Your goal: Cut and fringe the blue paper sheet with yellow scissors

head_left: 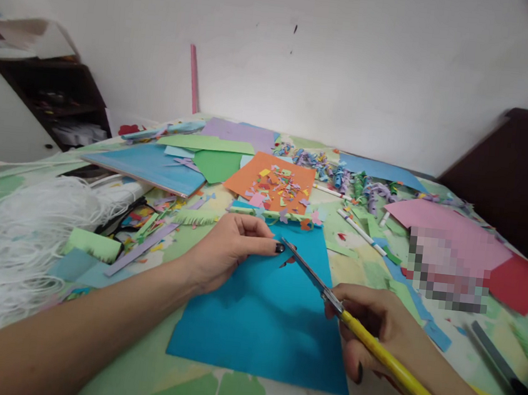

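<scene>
My right hand (373, 322) grips a pair of scissors (312, 274) with long metal blades and a yellow handle, the blades pointing up and left. Their tips come close to the pinched thumb and fingers of my left hand (235, 248). What that pinch holds is too small to make out. A little dark-red scrap (288, 261) shows just under the blades. Below both hands lies a blue sheet of paper (259, 335). At its far end, a pale green strip (262, 213) with small paper butterflies crosses it.
An orange sheet (242, 179) bears many tiny paper cuttings. White cord (18, 241) is heaped at left, near a blue folder-like sheet (154, 164). Curled paper strips (324, 166), markers (361, 231) and a pink sheet (454, 227) lie toward the right. A wall (306, 70) stands behind.
</scene>
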{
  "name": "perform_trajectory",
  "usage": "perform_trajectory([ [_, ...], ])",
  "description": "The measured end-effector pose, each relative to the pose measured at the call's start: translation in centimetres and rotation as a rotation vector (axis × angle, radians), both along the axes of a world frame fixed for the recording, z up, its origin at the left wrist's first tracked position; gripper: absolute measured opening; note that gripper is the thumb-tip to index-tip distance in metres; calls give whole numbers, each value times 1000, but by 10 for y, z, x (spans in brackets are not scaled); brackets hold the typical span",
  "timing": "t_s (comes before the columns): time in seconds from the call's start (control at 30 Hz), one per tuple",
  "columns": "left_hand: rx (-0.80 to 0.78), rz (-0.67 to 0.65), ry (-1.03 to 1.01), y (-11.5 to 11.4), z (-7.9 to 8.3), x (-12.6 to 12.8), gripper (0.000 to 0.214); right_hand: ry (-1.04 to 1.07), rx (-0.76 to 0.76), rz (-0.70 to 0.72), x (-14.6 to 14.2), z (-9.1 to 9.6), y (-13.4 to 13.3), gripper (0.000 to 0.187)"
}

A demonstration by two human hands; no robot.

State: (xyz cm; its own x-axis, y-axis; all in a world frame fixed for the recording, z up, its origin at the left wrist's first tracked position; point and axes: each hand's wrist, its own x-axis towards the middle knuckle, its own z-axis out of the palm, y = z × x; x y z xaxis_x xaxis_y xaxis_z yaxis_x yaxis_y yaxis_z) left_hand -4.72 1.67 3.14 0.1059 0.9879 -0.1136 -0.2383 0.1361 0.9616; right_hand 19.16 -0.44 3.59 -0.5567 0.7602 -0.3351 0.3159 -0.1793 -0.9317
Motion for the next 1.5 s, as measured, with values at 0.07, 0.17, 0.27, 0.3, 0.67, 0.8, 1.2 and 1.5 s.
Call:
perform_trajectory([
  [0.07, -4, 1, 5, 0, 0, 0, 16, -8, 1, 0, 0, 1, 0, 43],
  [0.17, -9, 0, 9, 0, -1, 1, 17, -10, -14, 8, 0, 1, -1, 42],
  [0.27, -11, 7, 6, 0, -1, 1, 17, -1, -25, 10, 0, 1, -1, 37],
  [0.3, -11, 8, 4, 1, 0, 0, 17, 0, -18, 9, 1, 1, -2, 35],
  [0.67, -6, -33, -47, 0, -1, 0, 15, -20, 21, 79, 0, 6, -1, 35],
  [0.8, -7, -26, -53, 1, -1, 0, 15, 13, 24, 73, 1, 3, -1, 49],
  [1.2, -19, -24, -62, 1, 0, 0, 16, 16, 39, 53, 3, -3, 0, 55],
  [1.5, -16, -18, -45, 0, -2, -1, 16, 26, -1, 22, 2, -4, 1, 39],
])
